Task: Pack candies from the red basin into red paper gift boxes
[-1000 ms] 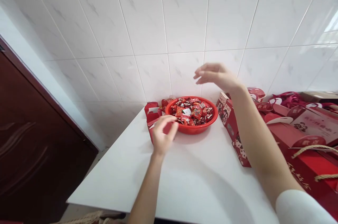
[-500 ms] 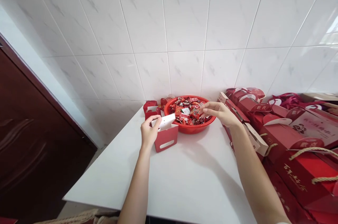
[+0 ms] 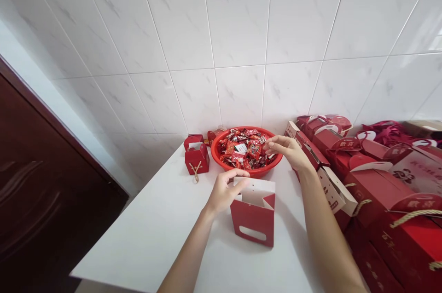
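Note:
A red cardboard gift box point(image 3: 253, 217) stands open-topped on the white table, with a slot cut in its front and its pale inside showing. My left hand point(image 3: 224, 191) pinches the box's raised white back flap between thumb and fingers. Beyond it sits a red plastic basin point(image 3: 216, 157) heaped with wrapped candies point(image 3: 241, 148). At the basin's right side, my right hand point(image 3: 286, 150) hovers with its fingers bent together over the candies. Whatever is between those fingertips, if anything, is too small to make out.
Left of the basin stands a small red box point(image 3: 197, 155) with a cord loop on its front. Many red gift boxes point(image 3: 383, 182), some with rope handles, are piled along the right. A tiled wall point(image 3: 238, 95) rises behind the table point(image 3: 155, 242); a dark brown door point(image 3: 51, 182) is at left.
My left hand has brought the gift box right and nearer to me, in front of the basin, uncovering the small box behind. My right hand stays near the basin's right side.

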`<state>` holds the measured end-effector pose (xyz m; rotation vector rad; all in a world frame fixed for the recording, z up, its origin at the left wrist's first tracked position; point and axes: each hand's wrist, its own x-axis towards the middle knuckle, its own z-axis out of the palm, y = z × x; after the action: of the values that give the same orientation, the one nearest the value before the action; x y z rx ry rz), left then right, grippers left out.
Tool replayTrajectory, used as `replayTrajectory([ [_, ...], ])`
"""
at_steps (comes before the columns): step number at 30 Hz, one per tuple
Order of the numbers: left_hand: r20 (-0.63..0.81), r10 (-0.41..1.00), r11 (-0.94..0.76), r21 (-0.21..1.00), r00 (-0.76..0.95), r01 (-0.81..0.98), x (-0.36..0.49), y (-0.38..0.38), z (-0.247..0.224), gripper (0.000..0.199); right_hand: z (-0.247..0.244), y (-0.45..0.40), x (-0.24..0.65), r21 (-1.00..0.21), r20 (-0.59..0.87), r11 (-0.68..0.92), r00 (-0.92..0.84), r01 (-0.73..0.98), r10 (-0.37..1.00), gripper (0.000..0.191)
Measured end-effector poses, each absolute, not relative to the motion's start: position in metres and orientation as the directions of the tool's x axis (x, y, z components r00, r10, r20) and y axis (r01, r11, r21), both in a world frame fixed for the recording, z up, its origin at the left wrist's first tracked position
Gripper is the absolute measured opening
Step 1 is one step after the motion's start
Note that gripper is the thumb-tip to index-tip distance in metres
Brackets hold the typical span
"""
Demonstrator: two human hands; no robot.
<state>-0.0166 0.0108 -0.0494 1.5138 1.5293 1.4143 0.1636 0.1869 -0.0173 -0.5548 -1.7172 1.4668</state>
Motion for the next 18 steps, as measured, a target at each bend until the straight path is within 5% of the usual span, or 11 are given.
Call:
replayTrajectory([
  [6, 0.185, 0.983, -0.176, 0.900, 0.017, 0.398, -0.026, 0.006, -0.028, 0.036, -0.022, 0.200, 0.153, -0.956, 0.293, 0.236, -0.597, -0.174, 0.747, 0.038],
  [10, 0.237, 0.968, -0.199, 0.921, -0.076, 0.336, -0.047, 0.024, -0.021, 0.045, -0.020, 0.204, 0.148, -0.956, 0.290, 0.248, -0.618, -0.156, 0.731, 0.038],
  [13, 0.252, 0.959, -0.168, 0.871, -0.127, 0.462, -0.063, 0.050, -0.019, 0.035, -0.019, 0.206, 0.147, -0.960, 0.280, 0.228, -0.623, -0.164, 0.730, 0.039],
  [18, 0.060, 0.994, -0.103, 0.710, 0.086, 0.697, -0.066, 0.098, -0.024, 0.023, -0.017, 0.206, 0.149, -0.954, 0.301, 0.232, -0.615, -0.191, 0.729, 0.039],
])
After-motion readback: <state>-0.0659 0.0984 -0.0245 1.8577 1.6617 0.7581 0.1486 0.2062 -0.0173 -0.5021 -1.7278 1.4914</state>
